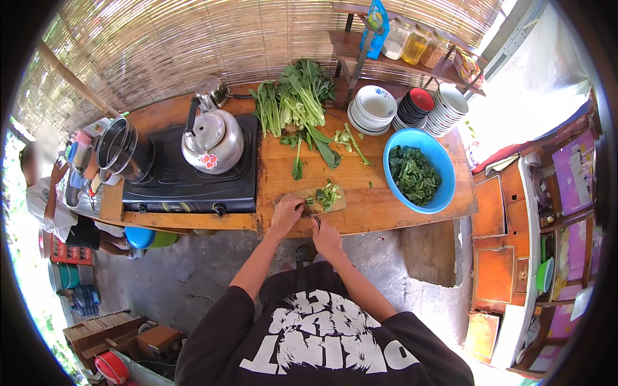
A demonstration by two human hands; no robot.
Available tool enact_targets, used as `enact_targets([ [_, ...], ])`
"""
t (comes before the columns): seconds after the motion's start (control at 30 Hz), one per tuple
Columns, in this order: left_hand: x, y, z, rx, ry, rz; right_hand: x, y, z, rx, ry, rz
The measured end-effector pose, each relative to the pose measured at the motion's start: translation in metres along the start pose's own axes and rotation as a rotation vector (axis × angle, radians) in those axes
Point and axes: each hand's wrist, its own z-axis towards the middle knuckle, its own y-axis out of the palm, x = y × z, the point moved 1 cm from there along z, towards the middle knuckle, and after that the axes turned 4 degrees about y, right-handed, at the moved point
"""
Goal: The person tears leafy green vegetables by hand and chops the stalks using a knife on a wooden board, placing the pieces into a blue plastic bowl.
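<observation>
My right hand point(328, 240) grips the dark handle of a kitchen knife point(316, 218), its blade pointing away over a small wooden cutting board point(339, 202). My left hand point(288, 214) is at the board's left end, fingers curled around green stalks point(309, 199) beside the blade; most of what it holds is hidden. Cut pieces of stalk point(329, 196) lie heaped on the board to the right of the knife. Farther back on the wooden counter lie whole leafy greens point(301, 99) in bunches. A blue plastic basin point(449, 186) to the right holds chopped leaves point(414, 176).
An aluminium kettle point(217, 140) stands on a black gas stove point(166, 193) at left. Stacked bowls point(376, 103) line the back right, below a shelf point(396, 65) with jars. Trimmed stems point(345, 139) lie behind the board. Another person point(50, 202) is at far left.
</observation>
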Motion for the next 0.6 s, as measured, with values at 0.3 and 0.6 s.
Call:
enact_targets([
  [0.3, -0.011, 0.008, 0.003, 0.108, -0.208, -0.200, 0.000, 0.006, -0.006, 0.138, -0.042, 0.166],
  [0.6, -0.008, -0.014, 0.001, -0.085, -0.111, -0.143, -0.021, -0.015, 0.048, 0.211, -0.240, 0.239],
])
